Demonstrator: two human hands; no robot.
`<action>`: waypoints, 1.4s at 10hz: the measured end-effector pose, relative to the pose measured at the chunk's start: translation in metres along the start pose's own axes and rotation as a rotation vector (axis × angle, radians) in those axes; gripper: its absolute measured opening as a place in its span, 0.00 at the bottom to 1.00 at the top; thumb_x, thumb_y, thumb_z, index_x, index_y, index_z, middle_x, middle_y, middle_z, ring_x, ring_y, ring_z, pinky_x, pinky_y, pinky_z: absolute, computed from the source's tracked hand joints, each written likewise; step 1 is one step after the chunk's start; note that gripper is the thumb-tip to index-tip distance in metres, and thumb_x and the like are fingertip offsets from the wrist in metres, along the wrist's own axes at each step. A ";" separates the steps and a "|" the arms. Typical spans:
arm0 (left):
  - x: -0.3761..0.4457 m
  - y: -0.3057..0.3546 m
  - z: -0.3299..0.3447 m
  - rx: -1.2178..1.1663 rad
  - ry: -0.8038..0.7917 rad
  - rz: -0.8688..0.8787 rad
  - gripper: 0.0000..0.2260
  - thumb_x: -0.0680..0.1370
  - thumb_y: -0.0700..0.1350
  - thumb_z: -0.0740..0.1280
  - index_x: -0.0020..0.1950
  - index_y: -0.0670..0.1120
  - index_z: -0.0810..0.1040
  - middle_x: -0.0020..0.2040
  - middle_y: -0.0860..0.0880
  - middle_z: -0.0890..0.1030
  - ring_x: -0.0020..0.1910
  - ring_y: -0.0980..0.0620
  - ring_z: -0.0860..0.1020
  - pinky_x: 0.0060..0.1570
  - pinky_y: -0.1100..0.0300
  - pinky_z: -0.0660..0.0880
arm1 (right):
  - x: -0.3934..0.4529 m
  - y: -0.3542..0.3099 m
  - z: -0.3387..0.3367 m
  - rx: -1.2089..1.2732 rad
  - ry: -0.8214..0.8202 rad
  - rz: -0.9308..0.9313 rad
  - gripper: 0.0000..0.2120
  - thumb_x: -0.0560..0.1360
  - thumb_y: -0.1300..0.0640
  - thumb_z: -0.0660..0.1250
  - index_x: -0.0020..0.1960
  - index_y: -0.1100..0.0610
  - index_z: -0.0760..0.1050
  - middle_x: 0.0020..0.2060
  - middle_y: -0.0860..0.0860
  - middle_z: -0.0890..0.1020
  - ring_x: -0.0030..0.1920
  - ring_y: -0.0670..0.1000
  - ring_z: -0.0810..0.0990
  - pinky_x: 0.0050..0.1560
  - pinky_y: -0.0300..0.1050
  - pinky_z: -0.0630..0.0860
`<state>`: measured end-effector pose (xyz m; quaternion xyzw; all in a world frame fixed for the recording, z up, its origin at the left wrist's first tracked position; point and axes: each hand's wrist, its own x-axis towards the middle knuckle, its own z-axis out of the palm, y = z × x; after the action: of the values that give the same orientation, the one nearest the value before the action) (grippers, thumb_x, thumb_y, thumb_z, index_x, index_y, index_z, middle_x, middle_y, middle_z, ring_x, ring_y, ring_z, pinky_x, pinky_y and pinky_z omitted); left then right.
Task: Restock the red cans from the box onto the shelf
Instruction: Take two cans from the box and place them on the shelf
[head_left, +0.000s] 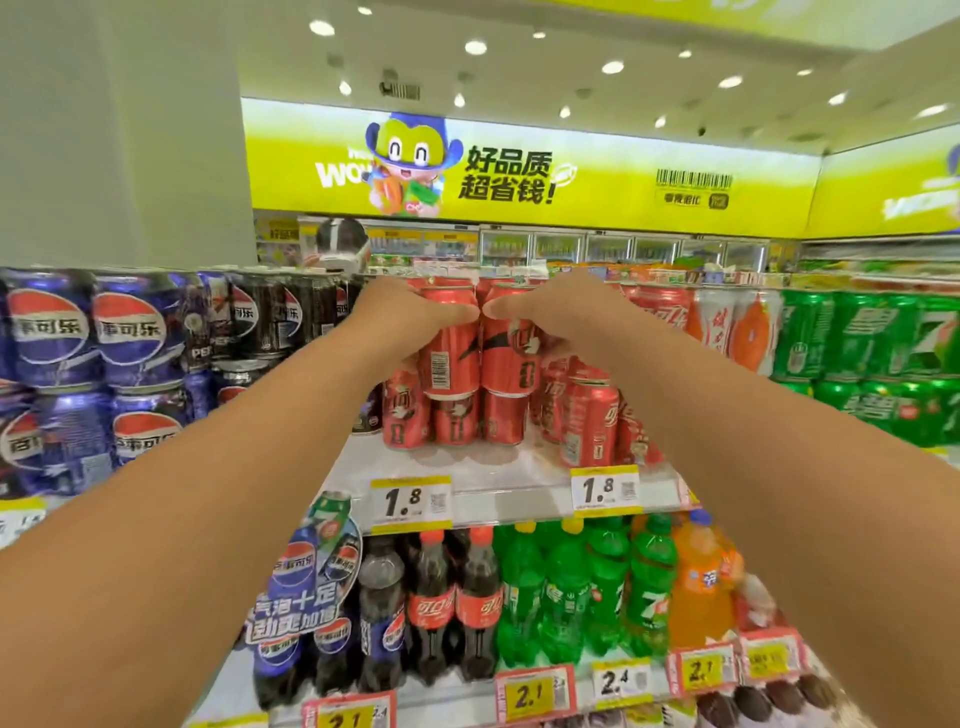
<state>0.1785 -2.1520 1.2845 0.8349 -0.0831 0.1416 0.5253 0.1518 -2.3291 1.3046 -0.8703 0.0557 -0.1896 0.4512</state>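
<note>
Both my arms reach forward to the top shelf (498, 467). My left hand (400, 322) grips a red can (449, 353) with its barcode facing me. My right hand (556, 317) grips a second red can (511, 358) right beside it. Both cans stand upright on top of a lower row of red cans (457, 418), and my thumbs almost touch above them. More red cans (589, 426) stand to the right on the same shelf. The box is not in view.
Blue and black cola cans (130, 332) fill the shelf to the left; white-orange cans (737, 325) and green cans (857, 332) stand to the right. Bottles (566, 587) line the shelf below. Yellow price tags (410, 501) run along the shelf edge.
</note>
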 end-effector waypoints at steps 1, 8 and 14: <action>0.013 0.009 0.007 0.092 0.055 0.047 0.35 0.66 0.62 0.78 0.62 0.40 0.76 0.58 0.42 0.81 0.52 0.43 0.82 0.50 0.47 0.82 | 0.014 -0.007 -0.001 -0.009 0.030 0.000 0.27 0.62 0.43 0.81 0.49 0.61 0.77 0.36 0.53 0.82 0.31 0.52 0.84 0.37 0.54 0.84; 0.062 0.008 0.064 0.226 0.296 0.163 0.28 0.75 0.56 0.72 0.66 0.38 0.73 0.67 0.38 0.73 0.56 0.40 0.78 0.43 0.53 0.71 | 0.063 -0.014 0.030 -0.568 0.088 -0.208 0.19 0.80 0.64 0.58 0.71 0.56 0.69 0.66 0.55 0.75 0.61 0.59 0.76 0.47 0.50 0.68; 0.069 -0.011 0.091 0.165 0.329 0.279 0.17 0.81 0.42 0.63 0.69 0.45 0.68 0.69 0.38 0.68 0.39 0.51 0.71 0.39 0.54 0.68 | 0.081 -0.001 0.047 -0.504 0.124 -0.157 0.19 0.79 0.59 0.62 0.69 0.53 0.69 0.55 0.51 0.78 0.44 0.56 0.74 0.57 0.49 0.66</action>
<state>0.2601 -2.2287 1.2605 0.8211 -0.0990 0.3534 0.4372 0.2444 -2.3139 1.3036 -0.9435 0.0611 -0.2570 0.2002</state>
